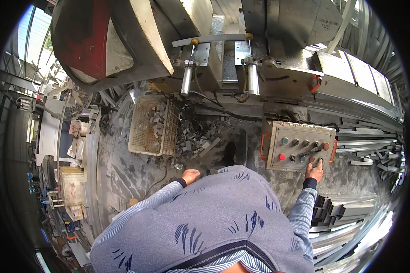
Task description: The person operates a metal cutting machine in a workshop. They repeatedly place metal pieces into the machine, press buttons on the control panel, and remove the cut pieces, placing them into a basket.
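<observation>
My right hand [314, 172] is at the lower right corner of a grey control box [300, 142]. One finger is stretched out and touches a dark button [321, 160] there; the hand grips nothing that I can see. Red, green and black buttons and knobs sit in two rows on the box's face, including a bright red button [281, 157]. My left hand [191, 175] hangs in front of my body with its fingers curled in, and no object shows in it.
Ahead stands a large metal machine with two cylinders [187, 79] and a pale profile [208, 40] across it. A dirty plastic crate [152, 132] of offcuts sits left, with scrap pieces [198, 139] beside it. Metal profiles [346, 207] are stacked at right.
</observation>
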Tool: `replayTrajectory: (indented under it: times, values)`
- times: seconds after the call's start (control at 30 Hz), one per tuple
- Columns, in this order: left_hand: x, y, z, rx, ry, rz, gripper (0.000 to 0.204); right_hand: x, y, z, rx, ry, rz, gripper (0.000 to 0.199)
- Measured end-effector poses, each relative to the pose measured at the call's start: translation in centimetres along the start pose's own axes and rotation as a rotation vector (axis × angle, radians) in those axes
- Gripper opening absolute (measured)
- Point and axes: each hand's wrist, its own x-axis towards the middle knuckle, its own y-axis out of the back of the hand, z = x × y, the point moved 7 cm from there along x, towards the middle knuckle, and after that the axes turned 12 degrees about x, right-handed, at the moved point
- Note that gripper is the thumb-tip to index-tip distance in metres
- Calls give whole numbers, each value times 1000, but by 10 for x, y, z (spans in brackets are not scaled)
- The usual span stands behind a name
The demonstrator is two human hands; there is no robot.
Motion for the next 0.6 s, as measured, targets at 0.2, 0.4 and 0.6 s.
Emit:
replayTrajectory:
  times: [0.2, 0.4, 0.6]
  values:
    - [3, 9, 40, -51, -7, 62, 26, -1, 0, 0, 66, -52, -25, 66]
    - [8, 8, 41, -58, 14, -2, 27, -3, 1, -2, 94, -70, -15, 67]
    - [11, 8, 27, -54, 15, 16, 27, -1, -4, 5, 55, -63, -6, 68]
